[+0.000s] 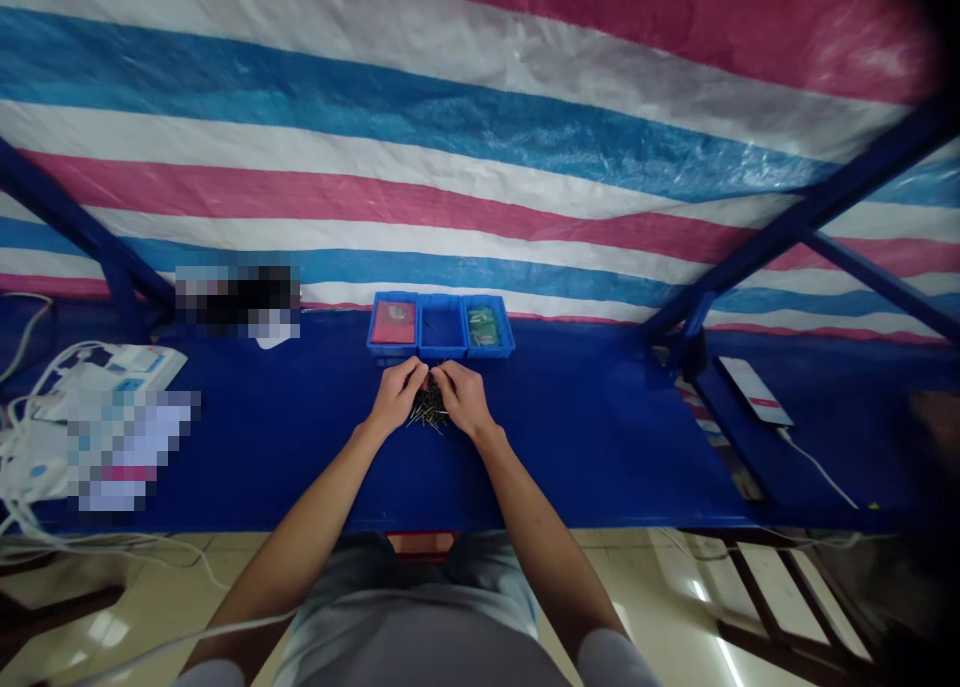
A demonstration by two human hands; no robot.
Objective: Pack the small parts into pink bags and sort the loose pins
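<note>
My left hand (397, 395) and my right hand (465, 397) meet over the table with their fingertips pinched close together. Whatever sits between the fingers is too small to name. Right under and between them lies a pile of thin, dark and brass-coloured slivers like nails or pins (428, 410). Just beyond the hands stand three joined blue bins. A red packet (394, 322) fills the left bin (371, 337). One thin dark piece lies in the middle bin (442, 335), and green-and-clear packets (482, 325) are in the right bin (510, 339).
On the blue table (585, 437), power strips (142, 367) and tangled white cables lie at the left. A blurred dark object (240, 297) rests at the back left. Blue metal braces (750, 247) rise at both sides before a striped sheet (450, 147). A phone (756, 391) charges at the right.
</note>
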